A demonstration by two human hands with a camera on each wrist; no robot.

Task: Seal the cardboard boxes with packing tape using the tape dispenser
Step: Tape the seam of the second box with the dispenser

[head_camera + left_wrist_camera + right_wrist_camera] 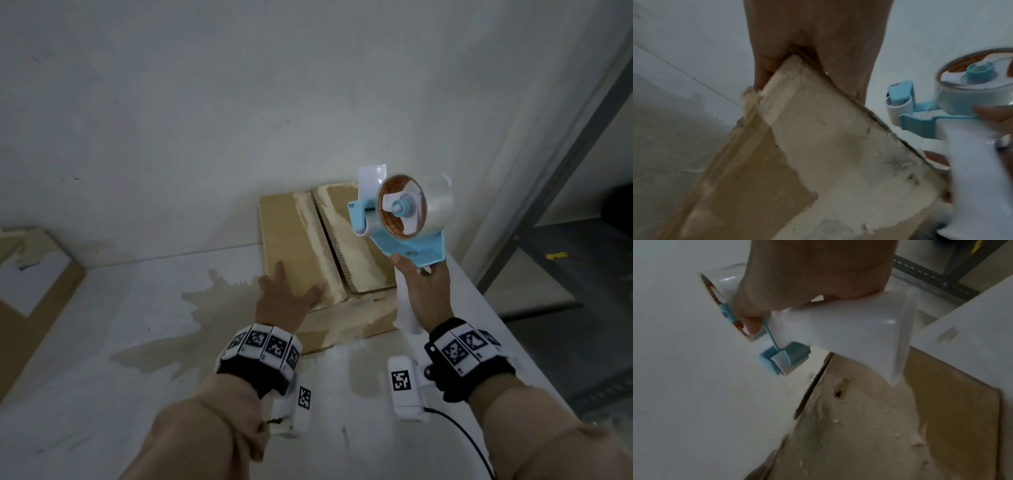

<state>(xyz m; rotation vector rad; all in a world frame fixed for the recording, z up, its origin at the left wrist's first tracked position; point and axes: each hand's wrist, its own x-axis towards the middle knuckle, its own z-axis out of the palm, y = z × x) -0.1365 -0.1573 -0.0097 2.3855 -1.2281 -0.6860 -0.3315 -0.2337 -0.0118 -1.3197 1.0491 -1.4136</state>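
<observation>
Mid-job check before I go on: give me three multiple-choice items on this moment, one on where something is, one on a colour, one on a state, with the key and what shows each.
1. Where is the left hand?
A. Flat on the left flap of the cardboard box
B. On the tape roll
C. On the second box at the far left

2. What colour is the frame of the tape dispenser?
A. Red
B. Light blue
C. Black

3. What is the state of the box's centre seam?
A. Covered by fresh tape
B. Untaped, a dark gap between the flaps
C. Flaps standing upright

Key: 1 A, the head view shows its spread fingers pressing the flap; 2 B, the blue frame shows in all three views, with a white handle in the right hand; 3 B, the head view shows the gap bare while the dispenser is held up above the box.
</observation>
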